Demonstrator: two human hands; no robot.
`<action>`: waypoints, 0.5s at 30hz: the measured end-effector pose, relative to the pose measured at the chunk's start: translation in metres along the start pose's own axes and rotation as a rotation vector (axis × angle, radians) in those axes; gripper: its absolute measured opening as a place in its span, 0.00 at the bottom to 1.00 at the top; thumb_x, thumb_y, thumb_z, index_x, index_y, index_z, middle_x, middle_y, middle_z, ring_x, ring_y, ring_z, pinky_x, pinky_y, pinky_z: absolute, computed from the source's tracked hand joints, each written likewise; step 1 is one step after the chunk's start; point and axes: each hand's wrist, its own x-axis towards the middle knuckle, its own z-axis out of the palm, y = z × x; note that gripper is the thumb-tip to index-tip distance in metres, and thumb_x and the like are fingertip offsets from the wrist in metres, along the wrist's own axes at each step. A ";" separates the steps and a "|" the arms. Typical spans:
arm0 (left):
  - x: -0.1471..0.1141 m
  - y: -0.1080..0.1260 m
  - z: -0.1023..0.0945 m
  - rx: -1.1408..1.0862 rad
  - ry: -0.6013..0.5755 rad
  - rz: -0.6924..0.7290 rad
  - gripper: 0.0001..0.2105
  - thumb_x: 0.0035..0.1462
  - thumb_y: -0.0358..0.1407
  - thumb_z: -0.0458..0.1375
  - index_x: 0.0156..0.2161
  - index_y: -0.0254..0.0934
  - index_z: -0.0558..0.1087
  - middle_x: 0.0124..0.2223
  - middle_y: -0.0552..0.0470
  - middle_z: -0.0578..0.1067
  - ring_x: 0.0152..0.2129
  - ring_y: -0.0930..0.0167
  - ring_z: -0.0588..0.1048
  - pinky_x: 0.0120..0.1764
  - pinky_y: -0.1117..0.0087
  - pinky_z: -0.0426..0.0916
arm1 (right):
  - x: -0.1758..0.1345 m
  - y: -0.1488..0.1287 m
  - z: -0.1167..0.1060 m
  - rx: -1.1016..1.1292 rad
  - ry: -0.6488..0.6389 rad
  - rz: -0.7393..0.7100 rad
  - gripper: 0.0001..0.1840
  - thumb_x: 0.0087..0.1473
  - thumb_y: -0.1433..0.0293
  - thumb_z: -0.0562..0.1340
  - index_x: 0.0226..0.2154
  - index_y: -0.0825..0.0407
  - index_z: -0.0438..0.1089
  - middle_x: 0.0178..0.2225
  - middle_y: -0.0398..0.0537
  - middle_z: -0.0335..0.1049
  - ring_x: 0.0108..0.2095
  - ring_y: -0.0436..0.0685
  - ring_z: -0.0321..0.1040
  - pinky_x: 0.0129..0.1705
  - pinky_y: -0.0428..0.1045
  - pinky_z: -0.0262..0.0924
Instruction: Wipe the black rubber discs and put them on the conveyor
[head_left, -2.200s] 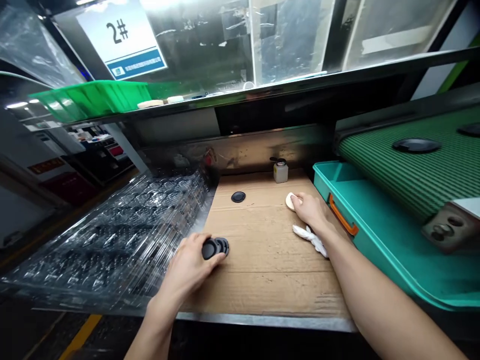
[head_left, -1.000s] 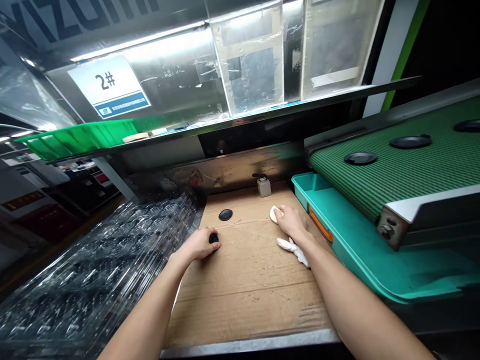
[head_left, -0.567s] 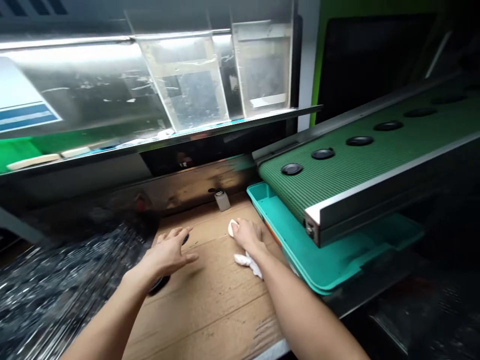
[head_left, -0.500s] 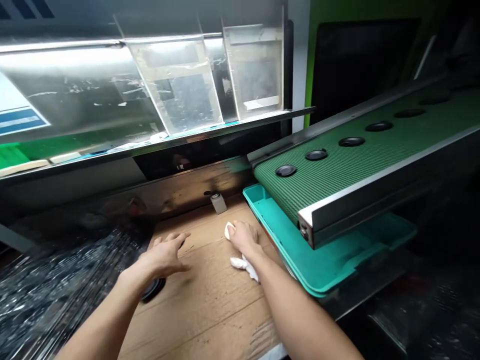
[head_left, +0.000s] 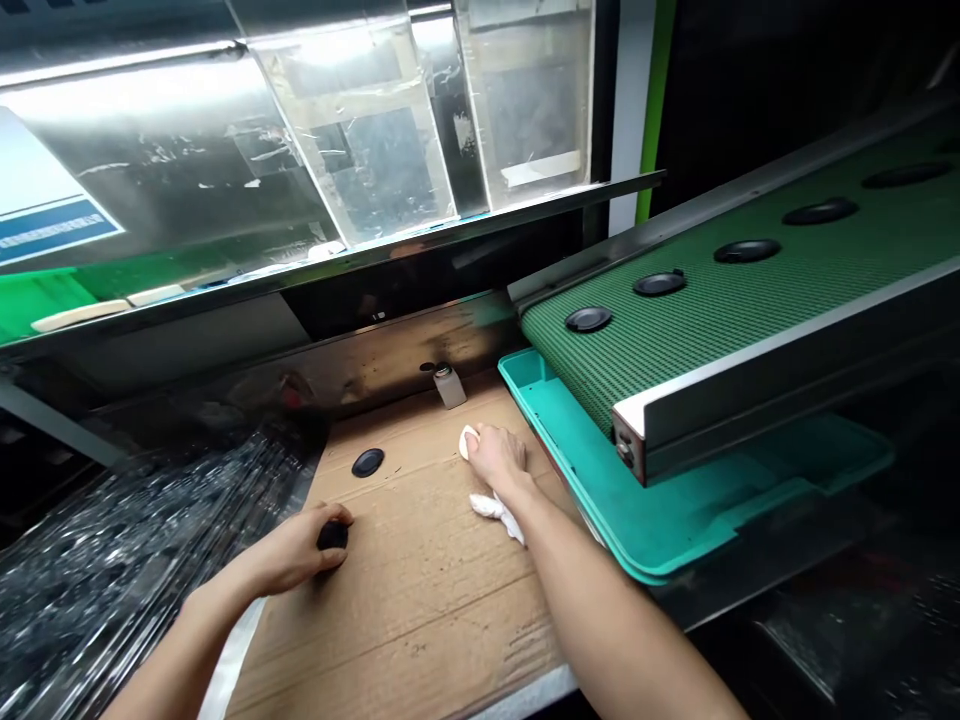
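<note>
My left hand (head_left: 304, 545) is closed around a black round disc (head_left: 332, 538) at the left side of the cardboard sheet (head_left: 420, 580), thumb on the near side and fingers on the far side. A second black disc (head_left: 367, 462) lies flat on the cardboard beyond that hand. My right hand (head_left: 499, 455) pinches a small white pad (head_left: 468, 442) near the right side of the cardboard. Just below the right wrist lies a crumpled white cloth (head_left: 495, 512), partly covered by the forearm.
Several black discs (head_left: 589, 319) sit in a row on the green conveyor belt (head_left: 675, 340) at right. Its end overhangs a teal tray (head_left: 645, 540). A small bottle (head_left: 450, 388) stands at the back. Shiny dark plastic bags (head_left: 150, 560) fill the left; a machine window (head_left: 360, 140) rises behind.
My left hand has drawn back toward me and closed on the nearer black disc, uncovering the other disc. My right hand keeps its white pad and has barely moved. The view has shifted slightly.
</note>
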 end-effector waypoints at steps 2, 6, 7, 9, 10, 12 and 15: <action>-0.003 -0.004 0.001 -0.016 -0.022 0.010 0.23 0.44 0.45 0.58 0.47 0.43 0.74 0.51 0.49 0.74 0.50 0.60 0.71 0.54 0.65 0.62 | 0.000 0.000 -0.001 0.005 0.010 -0.003 0.21 0.62 0.57 0.47 0.42 0.47 0.71 0.38 0.52 0.75 0.40 0.61 0.72 0.40 0.51 0.60; 0.009 0.011 -0.014 0.070 0.013 -0.077 0.39 0.41 0.54 0.60 0.59 0.39 0.64 0.60 0.43 0.66 0.55 0.53 0.65 0.56 0.58 0.60 | 0.002 -0.001 0.001 0.028 0.026 0.000 0.21 0.62 0.57 0.47 0.41 0.48 0.71 0.38 0.52 0.75 0.40 0.60 0.72 0.40 0.51 0.60; 0.017 0.027 -0.022 0.105 0.075 -0.061 0.40 0.43 0.55 0.59 0.60 0.38 0.63 0.61 0.42 0.64 0.56 0.52 0.64 0.57 0.57 0.59 | 0.002 -0.001 0.002 0.032 0.027 0.001 0.21 0.62 0.58 0.47 0.41 0.49 0.71 0.38 0.53 0.75 0.40 0.60 0.72 0.40 0.51 0.60; 0.039 0.076 -0.042 0.117 0.257 0.088 0.33 0.52 0.55 0.51 0.59 0.38 0.64 0.61 0.44 0.65 0.57 0.55 0.63 0.58 0.59 0.56 | 0.002 -0.002 0.002 0.033 0.027 -0.001 0.21 0.63 0.58 0.47 0.41 0.49 0.71 0.38 0.53 0.75 0.40 0.60 0.72 0.40 0.51 0.60; 0.052 0.109 -0.053 0.085 0.351 0.168 0.30 0.56 0.54 0.47 0.59 0.40 0.63 0.61 0.46 0.65 0.56 0.58 0.63 0.58 0.60 0.56 | 0.002 -0.002 0.001 0.028 0.027 0.000 0.21 0.63 0.58 0.47 0.41 0.49 0.71 0.38 0.53 0.75 0.40 0.60 0.72 0.41 0.51 0.60; 0.080 0.183 -0.075 -0.016 0.485 0.318 0.27 0.60 0.53 0.43 0.59 0.41 0.64 0.61 0.47 0.64 0.57 0.60 0.62 0.59 0.59 0.54 | 0.000 -0.003 -0.004 0.014 0.022 0.005 0.21 0.63 0.59 0.47 0.42 0.50 0.71 0.40 0.54 0.75 0.41 0.61 0.71 0.42 0.52 0.60; 0.116 0.293 -0.100 -0.242 0.600 0.352 0.30 0.58 0.57 0.45 0.54 0.36 0.68 0.63 0.39 0.59 0.60 0.52 0.56 0.58 0.47 0.50 | -0.005 -0.004 -0.016 -0.017 -0.047 0.031 0.20 0.63 0.60 0.48 0.44 0.50 0.72 0.41 0.55 0.74 0.43 0.61 0.70 0.42 0.51 0.61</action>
